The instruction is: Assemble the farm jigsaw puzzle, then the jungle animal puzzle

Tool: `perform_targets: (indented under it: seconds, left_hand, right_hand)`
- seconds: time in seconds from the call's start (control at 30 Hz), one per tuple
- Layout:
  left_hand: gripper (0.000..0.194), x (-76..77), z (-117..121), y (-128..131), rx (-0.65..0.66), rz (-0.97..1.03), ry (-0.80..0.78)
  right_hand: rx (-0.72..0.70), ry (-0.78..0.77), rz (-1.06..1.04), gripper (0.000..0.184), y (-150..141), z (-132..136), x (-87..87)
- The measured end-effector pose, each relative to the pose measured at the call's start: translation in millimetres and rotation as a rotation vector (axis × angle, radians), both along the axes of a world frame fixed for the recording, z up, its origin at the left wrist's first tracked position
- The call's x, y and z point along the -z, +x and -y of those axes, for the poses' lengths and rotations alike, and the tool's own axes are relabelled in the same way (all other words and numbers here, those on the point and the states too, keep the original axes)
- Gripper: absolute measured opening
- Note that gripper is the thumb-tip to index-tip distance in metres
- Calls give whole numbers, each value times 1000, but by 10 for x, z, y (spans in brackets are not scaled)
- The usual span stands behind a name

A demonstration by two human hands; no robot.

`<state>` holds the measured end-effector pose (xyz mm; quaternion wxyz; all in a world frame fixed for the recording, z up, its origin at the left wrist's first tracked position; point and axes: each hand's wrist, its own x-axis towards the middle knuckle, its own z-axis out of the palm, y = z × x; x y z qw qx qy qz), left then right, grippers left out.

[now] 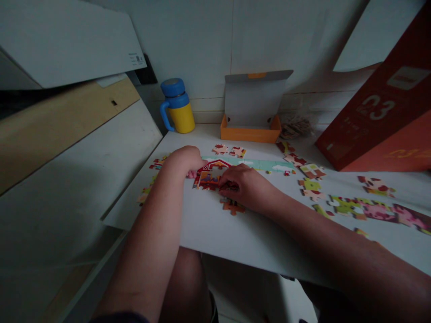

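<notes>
"Where is everything lying around the barn picture (205, 179)?"

"The sky strip (266, 165) is running along its far side and off to the right. Two cow pieces (229, 150) are sitting beyond it, and an orange box (251, 133) is standing farther back on the bench (212, 231)."

"And the hands?"

"The left hand (190, 158) is curling at the barn's left edge. The right hand (247, 183) is bending its fingers over the right side, thumb and fingertips coming near each other. I can't tell whether either one is gripping a piece."

"What is mattering most here, would you say?"

"Steadying the barn from the left while working on the right, I'm thinking. Lining up knob and notch, then pressing straight down, is looking safer than sliding sideways. That brown piece (233, 208) is lying just on the near side, so a low wrist is risking a nudge."
</notes>
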<state>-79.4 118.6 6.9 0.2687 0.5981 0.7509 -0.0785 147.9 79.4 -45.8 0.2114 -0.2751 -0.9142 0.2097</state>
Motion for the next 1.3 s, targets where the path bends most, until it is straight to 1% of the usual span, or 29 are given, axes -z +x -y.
perform_targets:
  seconds: [0.07, 0.17, 0.27, 0.4, 0.47, 0.63, 0.87, 1.3]
  left_hand:
    - [48, 1, -4, -1, 9, -11, -6]
    - [53, -9, -1, -20, 41, -28, -31]
    - [54, -49, 15, -58, 100, -42, -112]
    - [48, -111, 42, -91, 226, -47, -253]
    - [46, -121, 50, -90, 253, -59, -282]
    - [49, -97, 43, -84, 233, -46, -311]
    - [48, -66, 10, -112, 237, -52, -326]
    - [48, -28, 27, -99, 211, -5, -318]
  right_hand:
    - [-18, 5, 0, 8, 2, -1, 3]
    - [-11, 31, 20, 10, 4, 2, 17]
    - [-2, 53, 33, 10, 4, 8, 32]
    - [-8, 68, 35, 9, 3, 18, 24]
    - [-13, 70, 40, 9, 3, 24, 8]
    - [-18, 75, 69, 9, 1, 21, -10]
    - [9, 87, 77, 17, 1, 7, 27]
    - [0, 82, 72, 17, 7, 6, 21]
